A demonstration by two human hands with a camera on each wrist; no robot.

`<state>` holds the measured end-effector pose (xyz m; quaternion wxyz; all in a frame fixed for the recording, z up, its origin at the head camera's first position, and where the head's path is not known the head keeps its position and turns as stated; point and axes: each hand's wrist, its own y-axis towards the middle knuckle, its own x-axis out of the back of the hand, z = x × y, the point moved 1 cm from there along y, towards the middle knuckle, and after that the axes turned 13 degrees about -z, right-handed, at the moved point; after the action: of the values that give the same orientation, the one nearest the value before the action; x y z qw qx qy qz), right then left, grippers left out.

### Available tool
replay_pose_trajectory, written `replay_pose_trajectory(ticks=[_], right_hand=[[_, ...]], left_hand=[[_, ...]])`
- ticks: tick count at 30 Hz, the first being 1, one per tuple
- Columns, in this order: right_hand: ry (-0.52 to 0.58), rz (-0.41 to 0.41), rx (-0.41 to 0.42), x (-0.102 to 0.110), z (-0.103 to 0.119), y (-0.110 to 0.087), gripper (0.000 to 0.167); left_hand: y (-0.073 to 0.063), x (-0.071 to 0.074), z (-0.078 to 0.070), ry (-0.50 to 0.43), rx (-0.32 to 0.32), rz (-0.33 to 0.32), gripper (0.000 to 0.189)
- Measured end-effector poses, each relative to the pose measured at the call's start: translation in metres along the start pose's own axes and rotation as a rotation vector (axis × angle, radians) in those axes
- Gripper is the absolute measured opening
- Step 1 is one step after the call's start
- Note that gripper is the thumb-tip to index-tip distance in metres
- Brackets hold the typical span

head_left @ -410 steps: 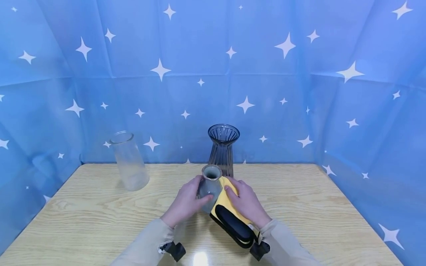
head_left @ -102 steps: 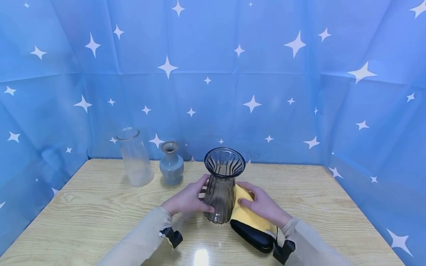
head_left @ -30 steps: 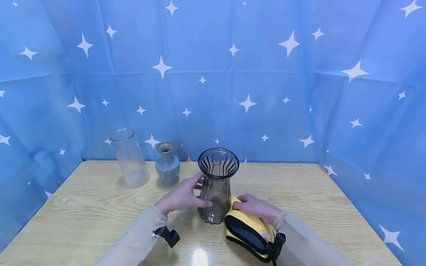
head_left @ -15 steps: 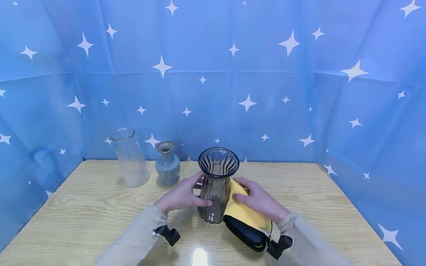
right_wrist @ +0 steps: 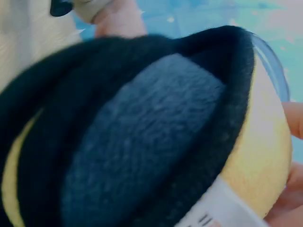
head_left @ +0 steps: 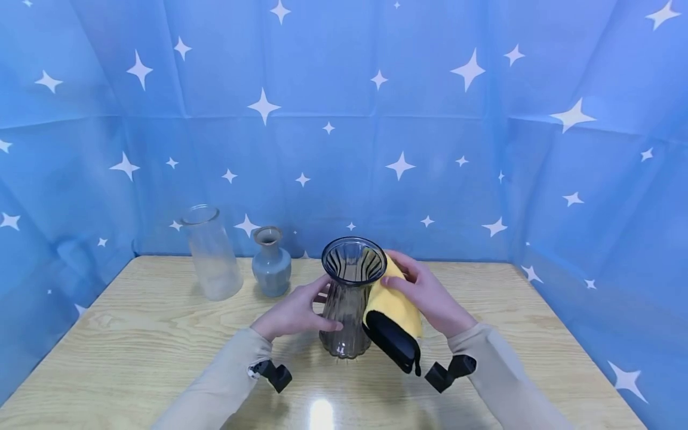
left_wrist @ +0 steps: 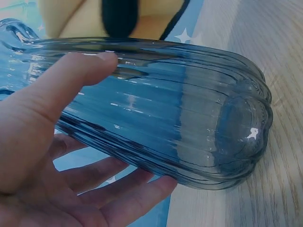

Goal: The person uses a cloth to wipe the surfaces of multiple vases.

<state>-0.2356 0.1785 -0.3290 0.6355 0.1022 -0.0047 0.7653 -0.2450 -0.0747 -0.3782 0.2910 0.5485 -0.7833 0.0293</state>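
A ribbed, smoky glass vase (head_left: 346, 316) with a flared rim stands upright in the middle of the table. My left hand (head_left: 298, 313) grips it from the left, thumb in front and fingers behind; the left wrist view shows the thumb on the ribbed glass (left_wrist: 142, 109). A folded yellow cloth (head_left: 398, 298) with black edging and a dark grey inner side is in my right hand (head_left: 430, 295). That hand holds it against the vase's right side, just below the rim. In the right wrist view the cloth (right_wrist: 142, 137) covers most of the glass.
Two more vases stand at the back left: a tall clear one, frosted toward its base (head_left: 215, 263), and a small blue-grey one (head_left: 272, 269). The wooden table (head_left: 134, 346) ends at a blue curtain with white stars (head_left: 301, 143). Each wrist wears a black camera mount (head_left: 271, 375).
My right hand has slid the cloth up the vase's side, from low down to the neck. My left hand stays put. Much earlier, both hands were on the blue-grey vase, now at back left.
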Motion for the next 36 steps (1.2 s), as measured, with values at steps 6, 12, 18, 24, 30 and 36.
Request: replay_pose_trajectory(ticks=[6, 12, 18, 24, 30, 36], right_hand=[[-0.009, 0.011, 0.027, 0.004, 0.0, -0.001, 0.056], [-0.148, 0.044, 0.075, -0.004, -0.01, -0.004, 0.036], [-0.258, 0.066, 0.064, -0.009, -0.025, -0.008, 0.017], [-0.416, 0.145, 0.048, -0.011, -0.055, -0.011, 0.035], [-0.489, 0.182, -0.043, -0.014, -0.07, -0.011, 0.035], [-0.49, 0.224, -0.116, -0.014, -0.07, -0.011, 0.025]], left_hand=[[0.0, 0.0, -0.001, 0.005, -0.007, 0.003, 0.08], [-0.001, -0.001, 0.001, -0.017, 0.004, 0.018, 0.08], [-0.001, -0.001, 0.0, -0.035, 0.006, 0.01, 0.078], [-0.002, -0.002, 0.002, -0.038, 0.004, 0.01, 0.078], [-0.002, -0.002, 0.004, -0.015, 0.01, 0.008, 0.079], [-0.005, -0.001, 0.0, -0.061, 0.073, 0.011, 0.08]])
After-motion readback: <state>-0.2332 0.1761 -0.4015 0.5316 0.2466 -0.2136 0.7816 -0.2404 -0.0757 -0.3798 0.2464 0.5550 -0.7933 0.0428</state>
